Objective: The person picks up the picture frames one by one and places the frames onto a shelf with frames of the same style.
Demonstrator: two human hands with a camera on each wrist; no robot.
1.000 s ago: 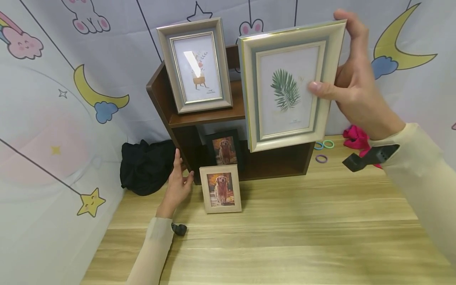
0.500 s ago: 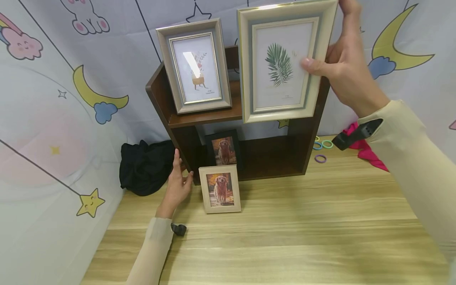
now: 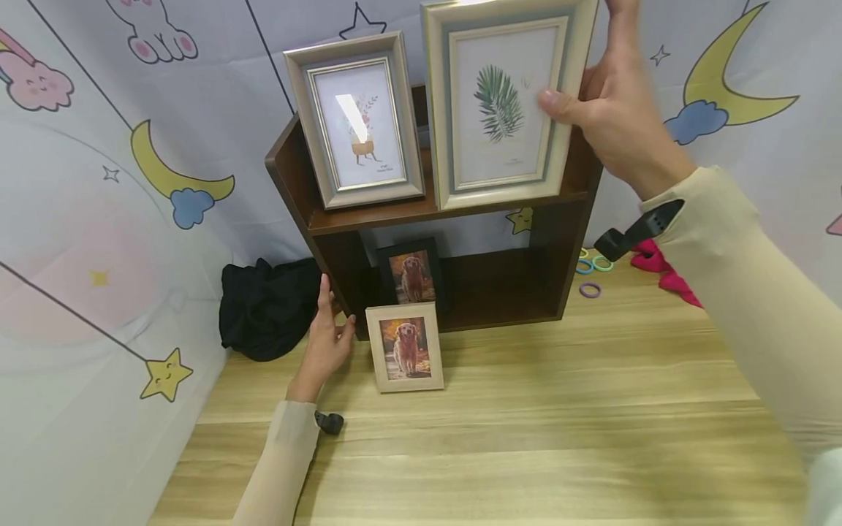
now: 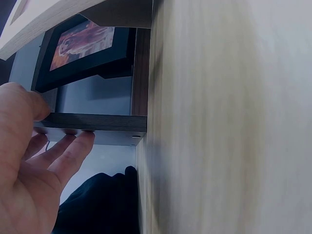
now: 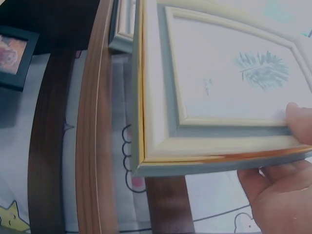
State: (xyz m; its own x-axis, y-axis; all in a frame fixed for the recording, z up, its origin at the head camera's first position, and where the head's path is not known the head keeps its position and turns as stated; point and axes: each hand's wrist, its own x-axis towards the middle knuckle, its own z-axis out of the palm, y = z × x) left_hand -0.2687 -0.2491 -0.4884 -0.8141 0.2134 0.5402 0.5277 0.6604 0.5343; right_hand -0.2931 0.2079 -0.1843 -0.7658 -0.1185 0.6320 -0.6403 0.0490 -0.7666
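My right hand grips a large cream picture frame by its right side, thumb on the front, fingers behind. Inside is a green leaf print. In the right wrist view the frame's lower edge is at the shelf's upper board. A second framed print with a potted plant stands at the left of that board. With thumb and fingers on either side, my left hand holds the left side panel of the dark brown shelf.
A black photo frame with a dog picture stands in the lower compartment. Before it, a light wooden frame stands on the table. Black cloth lies left; hair ties and pink cloth lie right.
The cream frame and my right hand have moved left and back, bringing the frame upright over the upper board beside the plant print. My left hand has stayed on the side panel.
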